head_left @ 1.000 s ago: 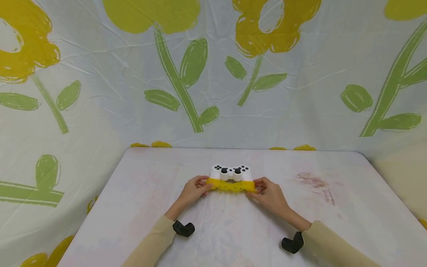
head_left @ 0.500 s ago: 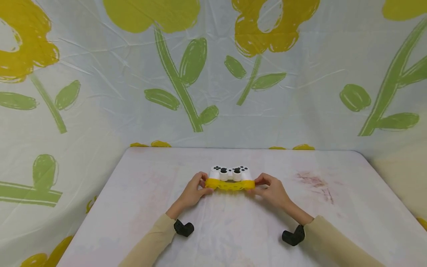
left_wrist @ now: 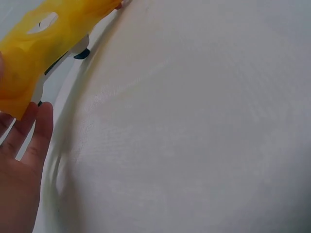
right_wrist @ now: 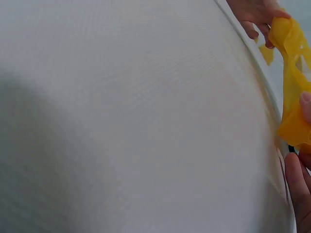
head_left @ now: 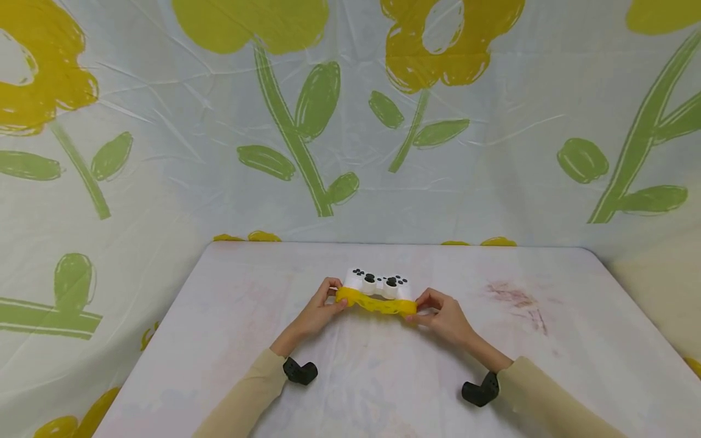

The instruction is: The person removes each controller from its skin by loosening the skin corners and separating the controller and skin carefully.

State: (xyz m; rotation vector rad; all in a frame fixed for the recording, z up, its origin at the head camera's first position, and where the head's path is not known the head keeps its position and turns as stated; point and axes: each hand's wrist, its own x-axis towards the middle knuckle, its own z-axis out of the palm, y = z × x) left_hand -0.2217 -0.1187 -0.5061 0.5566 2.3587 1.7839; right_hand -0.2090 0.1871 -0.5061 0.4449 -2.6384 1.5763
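A white game controller (head_left: 357,281) with black thumbsticks and buttons is partly covered along its grip side by a soft yellow silicone sleeve (head_left: 378,304). My left hand (head_left: 317,311) pinches the sleeve at the controller's left grip, thumb on the near side. At the right grip, my right hand (head_left: 448,319) pinches the other end between thumb and fingers. The controller tilts a little, its left end higher. In the left wrist view, the yellow sleeve (left_wrist: 63,31) shows an oval hole. The right wrist view shows the sleeve (right_wrist: 291,82) stretched between both hands.
The pale cloth-covered table (head_left: 263,274) has a reddish-brown mark (head_left: 517,301) to the right. Behind it hangs a flower-printed curtain (head_left: 350,121). A black wrist camera (head_left: 300,371) sits at the left cuff, and another black camera (head_left: 481,389) at the right cuff.
The controller and sleeve have gone from about level to tilted, the left end rising. My left hand has moved slightly up with it, and both hands keep their grip.
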